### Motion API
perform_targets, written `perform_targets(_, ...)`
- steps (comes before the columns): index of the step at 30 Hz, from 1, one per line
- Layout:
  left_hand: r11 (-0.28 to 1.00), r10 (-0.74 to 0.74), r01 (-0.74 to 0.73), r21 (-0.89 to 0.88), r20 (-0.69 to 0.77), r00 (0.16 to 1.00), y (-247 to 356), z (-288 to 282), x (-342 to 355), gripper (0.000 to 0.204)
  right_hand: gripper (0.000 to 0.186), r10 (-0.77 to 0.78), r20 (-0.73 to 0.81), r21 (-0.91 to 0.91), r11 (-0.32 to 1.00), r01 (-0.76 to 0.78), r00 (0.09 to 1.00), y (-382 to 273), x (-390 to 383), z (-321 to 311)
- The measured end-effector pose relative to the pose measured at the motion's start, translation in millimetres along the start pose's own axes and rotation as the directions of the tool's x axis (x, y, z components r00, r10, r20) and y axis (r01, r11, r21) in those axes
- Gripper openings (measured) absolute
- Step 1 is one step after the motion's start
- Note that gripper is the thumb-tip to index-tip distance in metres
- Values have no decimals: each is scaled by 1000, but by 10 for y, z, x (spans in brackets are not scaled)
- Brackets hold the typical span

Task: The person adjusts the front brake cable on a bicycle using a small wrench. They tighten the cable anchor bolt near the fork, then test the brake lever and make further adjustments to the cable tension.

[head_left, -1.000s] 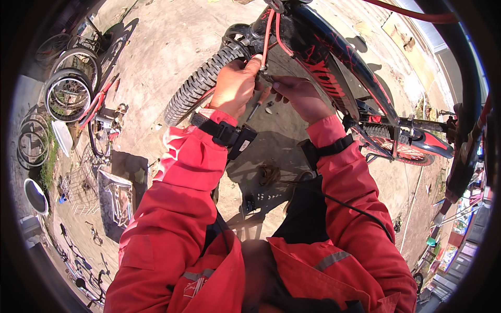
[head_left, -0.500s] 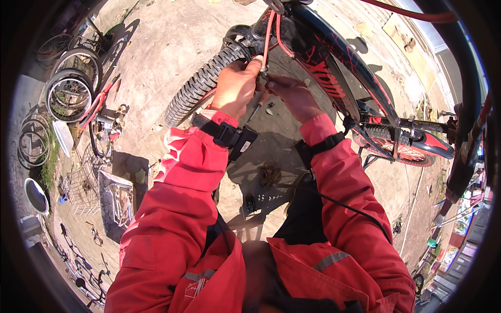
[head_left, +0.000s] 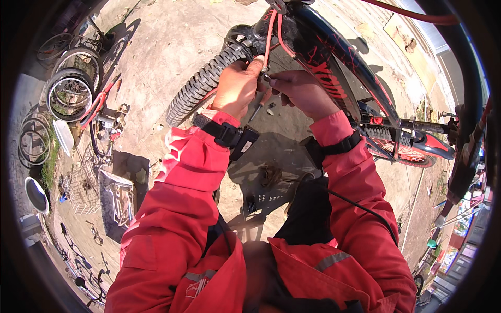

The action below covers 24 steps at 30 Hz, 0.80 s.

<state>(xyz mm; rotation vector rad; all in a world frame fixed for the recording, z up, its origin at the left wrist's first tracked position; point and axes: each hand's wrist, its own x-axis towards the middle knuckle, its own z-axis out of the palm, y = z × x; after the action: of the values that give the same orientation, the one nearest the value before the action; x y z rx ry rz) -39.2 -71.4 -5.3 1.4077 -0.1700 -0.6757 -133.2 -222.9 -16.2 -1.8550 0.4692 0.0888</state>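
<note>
A black bicycle frame [head_left: 326, 57] with red markings stands before me, its knobby front tyre [head_left: 194, 86] beside my left hand. Two red cable housings [head_left: 270, 39] hang down from the front of the frame. My left hand [head_left: 235, 86] is closed, thumb and fingers pinching the lower end of one red cable housing. Close against it, my right hand [head_left: 302, 91] pinches a small metal fitting [head_left: 266, 77] at that cable's end. The fingertips partly cover this piece, so its exact kind is hidden. Under the hands a screwdriver [head_left: 257, 110] lies on the ground.
Several loose wheels [head_left: 70, 94] lie at the far left, near a red bicycle part [head_left: 99, 101]. A wire basket [head_left: 83, 190] and an open box [head_left: 116, 201] are on the left ground. The rear wheel [head_left: 399, 151] extends right; a dark tube [head_left: 462, 156] crosses the right edge.
My right hand and forearm have shifted to the right and the wrist has turned, with the fingertips still at the cable end. My left hand has stayed in place.
</note>
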Motion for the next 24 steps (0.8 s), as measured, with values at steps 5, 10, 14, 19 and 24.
perform_targets(5,998,-3,5,-56,25,1000,35,20,-50,39,22,-52,154,-190,978,81,987,-360,6,-209)
perform_targets(10,999,-9,9,-45,2,1000,42,32,-37,40,30,5,-22,19,1000,-5,1000,-102,-174,-101)
perform_targets(14,998,-24,24,-59,-7,1000,37,17,-34,34,36,14,-28,160,987,-9,1000,121,-108,16)
perform_targets(19,999,-3,3,-55,-10,1000,19,10,-26,35,37,-59,-52,201,977,69,997,321,-43,60)
perform_targets(24,1000,-4,4,-2,-17,1000,-7,-2,8,36,39,-137,-60,308,940,149,989,537,99,132)
